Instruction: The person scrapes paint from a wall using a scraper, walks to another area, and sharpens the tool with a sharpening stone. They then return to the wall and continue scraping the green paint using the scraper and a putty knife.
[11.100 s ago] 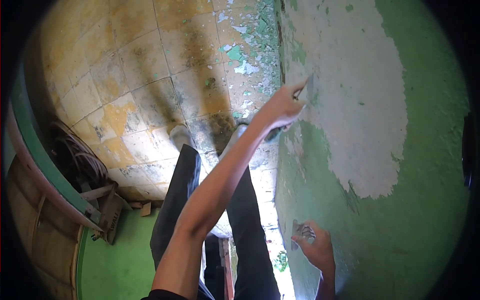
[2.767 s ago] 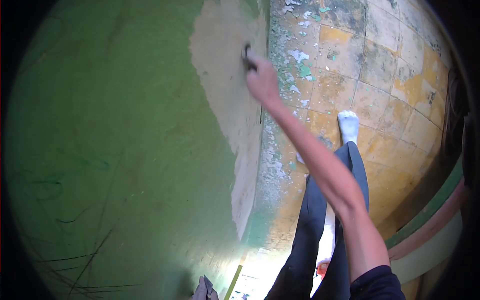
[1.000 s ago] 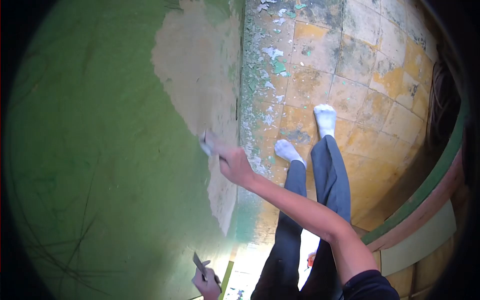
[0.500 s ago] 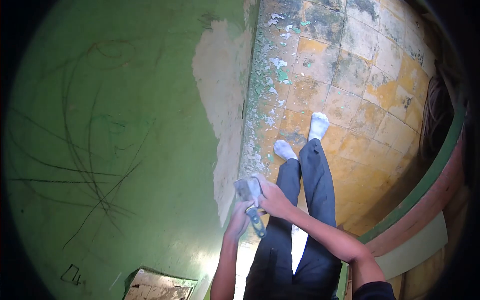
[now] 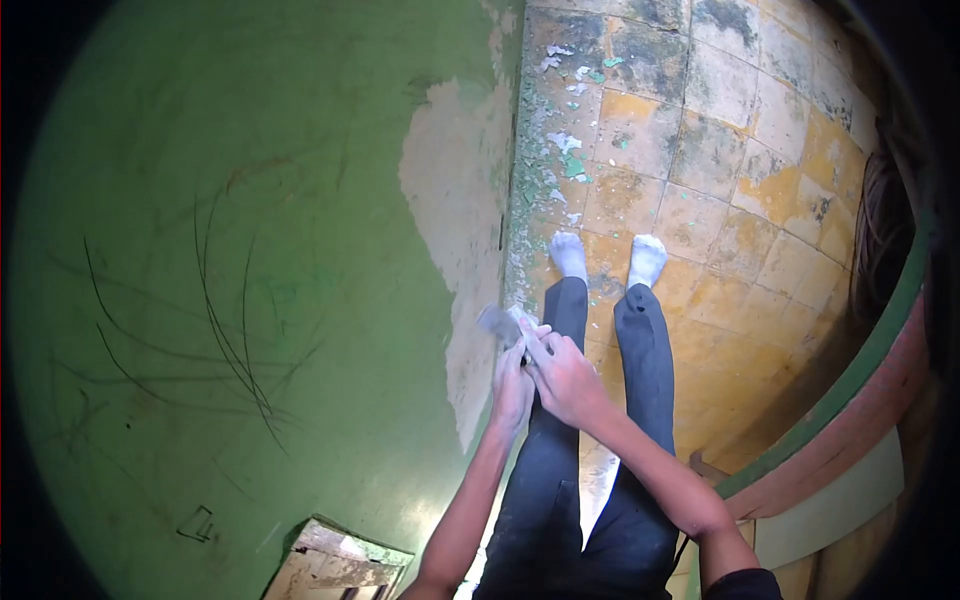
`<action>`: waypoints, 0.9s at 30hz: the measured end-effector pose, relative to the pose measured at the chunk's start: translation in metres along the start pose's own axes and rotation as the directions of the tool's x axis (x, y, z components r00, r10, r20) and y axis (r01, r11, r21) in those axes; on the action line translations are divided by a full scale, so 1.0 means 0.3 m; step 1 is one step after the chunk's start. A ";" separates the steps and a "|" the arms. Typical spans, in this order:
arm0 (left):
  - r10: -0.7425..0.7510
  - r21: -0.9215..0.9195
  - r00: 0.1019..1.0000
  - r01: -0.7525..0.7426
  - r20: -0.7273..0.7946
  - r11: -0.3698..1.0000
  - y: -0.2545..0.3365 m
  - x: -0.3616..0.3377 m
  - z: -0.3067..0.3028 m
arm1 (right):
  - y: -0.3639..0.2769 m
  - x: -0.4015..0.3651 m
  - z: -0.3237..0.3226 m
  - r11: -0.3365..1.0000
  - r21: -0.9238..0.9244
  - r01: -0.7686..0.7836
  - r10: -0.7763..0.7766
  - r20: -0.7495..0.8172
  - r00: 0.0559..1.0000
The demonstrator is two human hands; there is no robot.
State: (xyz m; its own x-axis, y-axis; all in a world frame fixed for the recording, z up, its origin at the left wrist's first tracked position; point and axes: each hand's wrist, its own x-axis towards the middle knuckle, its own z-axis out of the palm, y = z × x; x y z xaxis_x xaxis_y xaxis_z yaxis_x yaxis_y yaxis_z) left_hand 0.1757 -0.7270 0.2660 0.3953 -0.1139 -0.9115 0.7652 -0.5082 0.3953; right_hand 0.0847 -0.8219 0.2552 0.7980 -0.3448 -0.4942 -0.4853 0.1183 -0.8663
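Note:
A scraper (image 5: 494, 321) with a flat grey blade points up and left, in front of the bare strip of wall. My left hand (image 5: 513, 392), dusty with white powder, is closed around it below the blade; its handle is hidden by my hands. My right hand (image 5: 570, 382) is closed too, its fingers crossing over the left fingertips at the base of the blade. A small whitish piece (image 5: 521, 314) shows just past the right fingertips, beside the blade; I cannot tell what it is.
The green wall (image 5: 330, 250) on the left has dark scratches and a bare plaster patch (image 5: 450, 180). Paint flakes (image 5: 565, 142) litter the tiled floor (image 5: 700, 210) along its foot. My socked feet stand on the tiles. A curved green and pink ledge (image 5: 850, 420) runs along the right.
Both hands have moved slightly up and right with the scraper, whose handle is now covered. One foot has stepped forward, level with the other. The view has shifted a little.

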 end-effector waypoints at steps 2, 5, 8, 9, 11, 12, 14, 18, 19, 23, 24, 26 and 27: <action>-0.022 0.072 0.999 0.025 -0.042 0.997 0.046 0.048 -0.002 | 0.051 0.064 -0.038 0.994 0.107 -0.025 0.024 0.009 1.000; 0.197 0.575 0.975 -0.218 0.098 0.788 0.156 0.138 -0.114 | 0.171 0.226 -0.102 0.960 0.279 -0.030 0.072 -0.143 0.987; 0.172 0.700 0.982 -0.176 0.077 0.692 0.241 0.201 -0.248 | 0.183 0.491 -0.190 0.941 0.256 -0.220 0.254 -0.109 0.961; 0.121 0.735 0.990 -0.133 0.070 0.665 0.273 0.221 -0.283 | 0.197 0.591 -0.188 0.933 0.293 -0.208 0.255 -0.130 0.958; 0.089 0.790 0.978 -0.204 0.187 0.578 0.296 0.246 -0.327 | 0.242 0.781 -0.146 0.929 0.327 -0.174 0.228 -0.135 0.964; 0.087 0.827 0.970 -0.240 0.229 0.509 0.311 0.233 -0.311 | 0.287 0.864 -0.086 0.949 0.294 -0.113 0.186 -0.232 0.955; 0.082 0.868 0.963 -0.266 0.256 0.419 0.342 0.208 -0.285 | 0.379 1.025 0.032 0.978 0.207 0.009 0.080 -0.417 0.905; 0.130 0.880 0.959 -0.284 0.253 0.381 0.338 0.207 -0.248 | 0.406 1.194 -0.106 0.965 0.240 -0.105 0.186 -0.345 0.920; 0.145 0.877 0.954 -0.297 0.261 0.377 0.341 0.208 -0.247 | 0.440 1.228 -0.127 0.956 0.273 -0.103 0.191 -0.317 0.929; 0.153 0.873 0.952 -0.304 0.265 0.382 0.339 0.212 -0.242 | 0.380 1.099 -0.110 0.961 0.262 -0.092 0.148 -0.204 0.968; 0.163 0.873 0.949 -0.313 0.271 0.373 0.343 0.216 -0.242 | 0.369 1.113 -0.136 0.955 0.276 -0.105 0.162 -0.191 0.968; 0.164 0.875 0.946 -0.322 0.281 0.361 0.336 0.218 -0.242 | 0.379 1.142 -0.173 0.940 0.306 -0.151 0.207 -0.160 0.965; 0.152 0.878 0.948 -0.316 0.280 0.358 0.331 0.209 -0.240 | 0.402 1.161 -0.172 0.925 0.333 -0.182 0.243 -0.152 0.958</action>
State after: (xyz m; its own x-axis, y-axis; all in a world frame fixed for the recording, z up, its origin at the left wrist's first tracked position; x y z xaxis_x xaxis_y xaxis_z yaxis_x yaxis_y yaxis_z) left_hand 0.3130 -0.7231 0.2564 0.3488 -0.4238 -0.8359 -0.2975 -0.8959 0.3300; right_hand 0.2857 -0.9757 -0.0177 0.5924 -0.4427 -0.6731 -0.4758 0.4820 -0.7357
